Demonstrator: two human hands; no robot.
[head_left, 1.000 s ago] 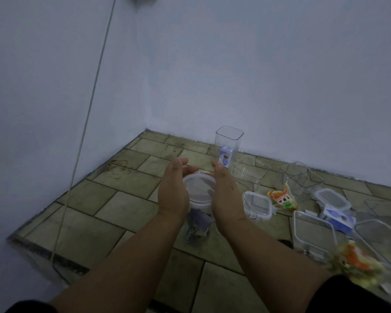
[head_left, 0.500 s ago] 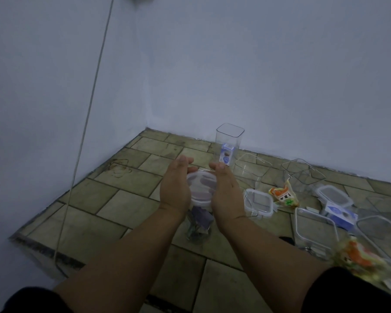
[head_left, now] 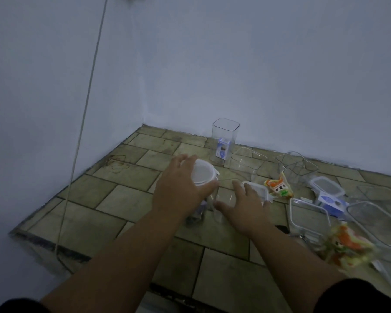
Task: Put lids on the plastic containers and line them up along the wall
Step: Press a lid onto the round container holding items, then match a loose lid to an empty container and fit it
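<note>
My left hand grips a round clear container by its top, where a white round lid sits. Something dark and purplish lies in the container's bottom. To the right, my right hand hovers with fingers spread, holding nothing, over a low clear container and next to a square white-rimmed lid. A tall clear container with a small blue-white pack inside stands against the far wall.
Two open clear containers stand near the wall. Further right lie lids, a blue-white box, a large clear container and two snack packets. A cable hangs down the left wall.
Both hands were pressing the lid on the round container. Now my right hand has let go and moved right, while my left hand alone holds the container, shifted slightly left.
</note>
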